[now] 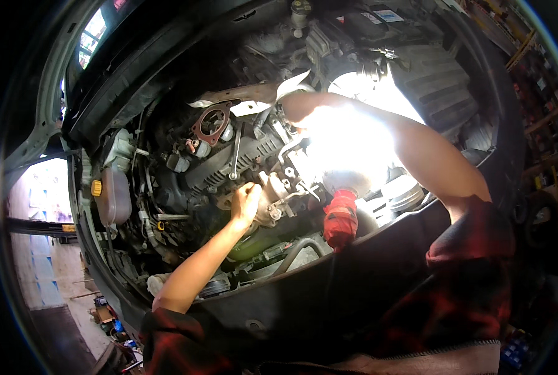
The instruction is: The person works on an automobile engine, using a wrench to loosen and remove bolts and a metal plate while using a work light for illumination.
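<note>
The left hand (246,201) is curled shut on a dull grey metal engine fitting (271,199) low in the open engine bay. Above that fitting lies a slim silver wrench (236,155); beside it stands a red work light (340,219). The right hand (293,107) reaches further above, its grip washed out by glare, so I cannot tell.

At the top of the engine bay, right of centre, you see a small rectangular white-and-blue label (388,15) lying flat on a dark box-shaped cover, with a paler white rectangular sticker (372,18) just beside it on its left; their print is too small to tell.
</note>
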`<control>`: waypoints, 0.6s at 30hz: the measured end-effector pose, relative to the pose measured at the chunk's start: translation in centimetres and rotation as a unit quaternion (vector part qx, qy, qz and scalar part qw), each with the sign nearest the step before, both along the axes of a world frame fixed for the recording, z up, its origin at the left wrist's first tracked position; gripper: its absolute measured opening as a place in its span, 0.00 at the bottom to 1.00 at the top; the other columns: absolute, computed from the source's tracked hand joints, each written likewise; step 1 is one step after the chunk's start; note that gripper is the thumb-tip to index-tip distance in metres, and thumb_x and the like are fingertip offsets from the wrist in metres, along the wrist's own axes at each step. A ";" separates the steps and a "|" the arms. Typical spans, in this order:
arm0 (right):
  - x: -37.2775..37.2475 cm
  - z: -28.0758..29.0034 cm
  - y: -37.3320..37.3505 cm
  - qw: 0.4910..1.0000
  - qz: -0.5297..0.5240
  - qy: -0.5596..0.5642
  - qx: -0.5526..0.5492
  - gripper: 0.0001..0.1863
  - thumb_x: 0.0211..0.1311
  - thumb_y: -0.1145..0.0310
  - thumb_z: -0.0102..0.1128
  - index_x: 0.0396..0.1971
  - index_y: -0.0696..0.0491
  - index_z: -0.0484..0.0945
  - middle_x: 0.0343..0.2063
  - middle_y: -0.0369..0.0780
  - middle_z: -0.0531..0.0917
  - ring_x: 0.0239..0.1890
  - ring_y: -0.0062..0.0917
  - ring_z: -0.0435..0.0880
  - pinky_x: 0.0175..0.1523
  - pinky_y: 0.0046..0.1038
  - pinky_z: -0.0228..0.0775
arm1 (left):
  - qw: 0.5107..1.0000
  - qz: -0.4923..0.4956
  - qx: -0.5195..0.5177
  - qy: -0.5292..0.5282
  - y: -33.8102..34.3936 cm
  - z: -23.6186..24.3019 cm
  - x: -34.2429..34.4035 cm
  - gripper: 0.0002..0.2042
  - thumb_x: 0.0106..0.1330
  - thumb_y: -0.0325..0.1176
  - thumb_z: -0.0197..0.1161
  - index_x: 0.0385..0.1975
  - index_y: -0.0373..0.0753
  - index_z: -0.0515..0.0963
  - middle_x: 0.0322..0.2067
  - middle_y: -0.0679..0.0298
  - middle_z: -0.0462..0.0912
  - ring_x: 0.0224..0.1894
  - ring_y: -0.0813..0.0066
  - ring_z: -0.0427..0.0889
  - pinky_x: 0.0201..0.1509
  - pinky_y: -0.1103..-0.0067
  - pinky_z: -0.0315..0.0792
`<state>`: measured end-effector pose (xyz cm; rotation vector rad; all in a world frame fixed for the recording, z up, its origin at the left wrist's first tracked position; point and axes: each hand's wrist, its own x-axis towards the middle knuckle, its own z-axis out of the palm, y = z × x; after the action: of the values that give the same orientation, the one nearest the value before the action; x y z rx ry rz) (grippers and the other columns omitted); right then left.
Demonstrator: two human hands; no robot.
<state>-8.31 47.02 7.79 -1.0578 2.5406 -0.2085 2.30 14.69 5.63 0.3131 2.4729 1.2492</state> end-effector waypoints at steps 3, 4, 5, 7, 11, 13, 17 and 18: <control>4.8 4.7 -10.1 0.993 -0.086 -0.073 -0.019 0.10 0.52 0.73 0.53 0.30 0.61 0.80 0.36 0.48 0.81 0.36 0.36 0.81 0.40 0.38 0.73 | 0.997 0.059 -0.051 0.012 -5.5 0.8 1.3 0.16 0.61 0.40 0.52 0.21 0.31 0.68 0.16 0.61 0.67 0.23 0.77 0.66 0.30 0.72 0.63; 8.2 9.0 -9.8 0.984 -0.146 -0.088 0.046 0.11 0.51 0.75 0.51 0.31 0.61 0.82 0.38 0.48 0.82 0.36 0.35 0.81 0.39 0.36 0.74 | 0.999 0.037 -0.022 0.006 -4.2 1.0 0.8 0.16 0.61 0.40 0.52 0.21 0.31 0.68 0.16 0.61 0.66 0.22 0.76 0.65 0.29 0.72 0.63; 8.9 9.7 -8.5 0.977 -0.187 -0.095 0.029 0.11 0.50 0.75 0.51 0.30 0.60 0.82 0.35 0.47 0.82 0.34 0.34 0.81 0.36 0.35 0.74 | 1.000 0.018 -0.009 -0.004 -3.0 0.6 0.5 0.15 0.61 0.39 0.52 0.20 0.31 0.67 0.16 0.60 0.66 0.22 0.76 0.64 0.29 0.72 0.62; 8.1 9.9 -7.5 0.965 -0.239 -0.103 -0.022 0.11 0.50 0.75 0.51 0.29 0.60 0.82 0.29 0.45 0.82 0.28 0.32 0.81 0.31 0.33 0.74 | 1.000 0.009 -0.005 0.011 -2.9 0.4 0.5 0.15 0.60 0.39 0.52 0.20 0.32 0.67 0.15 0.61 0.65 0.22 0.76 0.64 0.29 0.72 0.62; 0.9 1.3 -6.0 0.977 -0.196 -0.026 -0.083 0.10 0.49 0.70 0.55 0.17 0.60 0.80 0.17 0.42 0.79 0.20 0.29 0.78 0.24 0.28 0.69 | 1.000 0.012 -0.010 0.008 -2.0 0.3 0.4 0.15 0.61 0.39 0.52 0.20 0.32 0.67 0.15 0.62 0.65 0.22 0.77 0.64 0.29 0.73 0.62; 1.0 3.0 -6.7 0.977 -0.182 -0.039 -0.103 0.10 0.49 0.70 0.55 0.18 0.59 0.81 0.18 0.43 0.80 0.21 0.30 0.79 0.26 0.30 0.70 | 0.999 0.030 -0.019 0.000 -3.5 0.4 0.6 0.16 0.61 0.39 0.52 0.20 0.32 0.67 0.16 0.63 0.65 0.22 0.77 0.64 0.29 0.73 0.62; 1.1 3.8 -5.0 0.969 -0.205 -0.041 -0.128 0.10 0.50 0.69 0.55 0.19 0.59 0.81 0.20 0.44 0.80 0.23 0.31 0.80 0.28 0.31 0.70 | 1.000 0.024 0.007 -0.004 -3.3 -0.7 0.1 0.15 0.60 0.40 0.52 0.20 0.32 0.68 0.15 0.63 0.65 0.22 0.77 0.64 0.29 0.73 0.61; 1.3 3.8 -4.7 0.967 -0.210 -0.043 -0.134 0.10 0.50 0.69 0.55 0.19 0.59 0.81 0.20 0.44 0.81 0.24 0.31 0.80 0.28 0.31 0.70 | 1.000 0.025 0.004 -0.003 -3.0 -0.5 0.1 0.15 0.60 0.40 0.52 0.20 0.32 0.68 0.15 0.63 0.65 0.22 0.77 0.64 0.29 0.73 0.61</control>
<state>-7.05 42.29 11.55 -0.5622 2.6774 -0.7133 2.45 11.64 5.14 0.2514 2.4854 1.2785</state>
